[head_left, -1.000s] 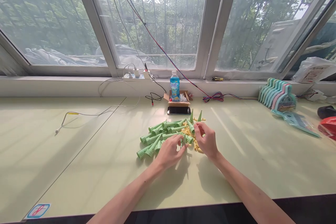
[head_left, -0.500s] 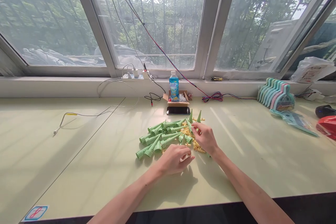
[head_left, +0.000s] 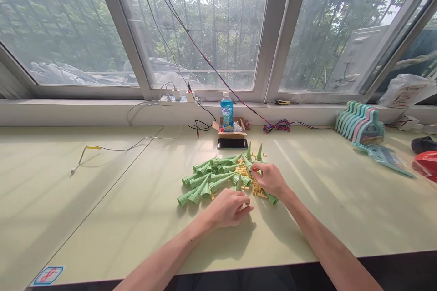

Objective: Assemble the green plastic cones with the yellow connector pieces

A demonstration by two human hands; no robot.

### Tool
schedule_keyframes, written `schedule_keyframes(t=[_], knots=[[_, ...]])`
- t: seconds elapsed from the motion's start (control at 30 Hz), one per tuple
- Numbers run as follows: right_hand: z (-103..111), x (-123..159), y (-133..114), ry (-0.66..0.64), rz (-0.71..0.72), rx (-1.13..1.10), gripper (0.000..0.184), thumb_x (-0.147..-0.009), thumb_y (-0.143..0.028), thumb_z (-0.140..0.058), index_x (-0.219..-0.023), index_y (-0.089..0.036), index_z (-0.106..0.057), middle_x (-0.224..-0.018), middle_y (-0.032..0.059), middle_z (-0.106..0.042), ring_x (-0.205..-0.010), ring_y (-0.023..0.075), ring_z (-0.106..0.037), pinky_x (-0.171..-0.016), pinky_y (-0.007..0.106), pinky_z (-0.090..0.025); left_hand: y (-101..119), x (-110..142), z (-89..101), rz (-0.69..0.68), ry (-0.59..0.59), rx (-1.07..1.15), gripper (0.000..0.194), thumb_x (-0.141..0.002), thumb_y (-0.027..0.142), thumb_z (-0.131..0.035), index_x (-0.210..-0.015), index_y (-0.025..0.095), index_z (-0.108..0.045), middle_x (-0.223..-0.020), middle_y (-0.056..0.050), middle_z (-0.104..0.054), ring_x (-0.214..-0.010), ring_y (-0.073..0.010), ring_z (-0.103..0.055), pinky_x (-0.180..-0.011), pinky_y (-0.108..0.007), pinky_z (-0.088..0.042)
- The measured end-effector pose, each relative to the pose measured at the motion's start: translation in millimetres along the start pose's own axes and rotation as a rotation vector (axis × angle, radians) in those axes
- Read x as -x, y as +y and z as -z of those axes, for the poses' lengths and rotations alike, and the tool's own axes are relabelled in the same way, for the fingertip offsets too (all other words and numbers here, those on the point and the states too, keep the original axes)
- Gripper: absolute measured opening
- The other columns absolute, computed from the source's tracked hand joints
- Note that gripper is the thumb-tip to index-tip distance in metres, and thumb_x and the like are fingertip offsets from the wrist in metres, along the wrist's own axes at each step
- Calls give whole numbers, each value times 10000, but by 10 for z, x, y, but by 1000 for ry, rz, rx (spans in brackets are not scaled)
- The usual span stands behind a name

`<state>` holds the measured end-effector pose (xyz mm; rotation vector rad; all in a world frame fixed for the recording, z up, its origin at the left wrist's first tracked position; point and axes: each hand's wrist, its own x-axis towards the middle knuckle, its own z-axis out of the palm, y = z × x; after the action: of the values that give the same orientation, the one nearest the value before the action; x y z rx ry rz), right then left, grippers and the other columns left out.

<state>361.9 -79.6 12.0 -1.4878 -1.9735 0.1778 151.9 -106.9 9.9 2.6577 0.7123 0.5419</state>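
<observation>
My left hand (head_left: 229,208) is low over the table in front of a pile of green plastic cones (head_left: 194,193), its fingers curled toward the thumb. What it holds, if anything, is hidden. Further back, my right hand (head_left: 271,179) has thumb and forefinger pinched beside a slanting green cone (head_left: 246,163), over small yellow plastic pegs (head_left: 256,190); I cannot make out what is in the pinch. One upright cone (head_left: 238,183) stands just beyond my left hand. Another cone (head_left: 272,198) lies partly under my right hand. Two more cones stand upright at the back.
Behind the pile lie a black phone (head_left: 232,143) and a small cardboard box (head_left: 232,135) with a blue bottle (head_left: 226,113). Teal and pink plastic tools (head_left: 360,122) stand at the right. A cable (head_left: 112,149) crosses the table at left.
My right hand has shifted slightly right and toward me, and more of the cone lying under it shows. My left hand has barely moved.
</observation>
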Motion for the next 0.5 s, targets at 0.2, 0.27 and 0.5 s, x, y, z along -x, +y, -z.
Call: schedule_keyframes(t=[0.2,0.27,0.5], knots=[[59,7,-49,-121,-27,47,158,-821,-142,-564,-837,-248,-681,-832,-21,-751,-720,164,-635,-632,230,-362,-7,0,8,1,-10,-30,284,-927,272,-531,-662,174,-558,-605,10,-549,-500,-103,-420,-513,-241,-273],[65,7,-54,-145,-26,62,160,-814,-140,-569,-837,-253,-680,-836,-21,-753,-727,167,-637,-630,231,-360,-3,-1,10,0,-12,-40,285,-926,269,-533,-659,172,-555,-605,11,-552,-500,-101,-427,-514,-238,-280],[55,13,-51,-186,-40,93,185,-763,-125,-604,-854,-267,-679,-830,-30,-756,-761,183,-654,-648,243,-372,-5,6,4,2,-20,-49,269,-921,263,-542,-668,174,-569,-610,9,-581,-504,-107,-473,-520,-236,-303]])
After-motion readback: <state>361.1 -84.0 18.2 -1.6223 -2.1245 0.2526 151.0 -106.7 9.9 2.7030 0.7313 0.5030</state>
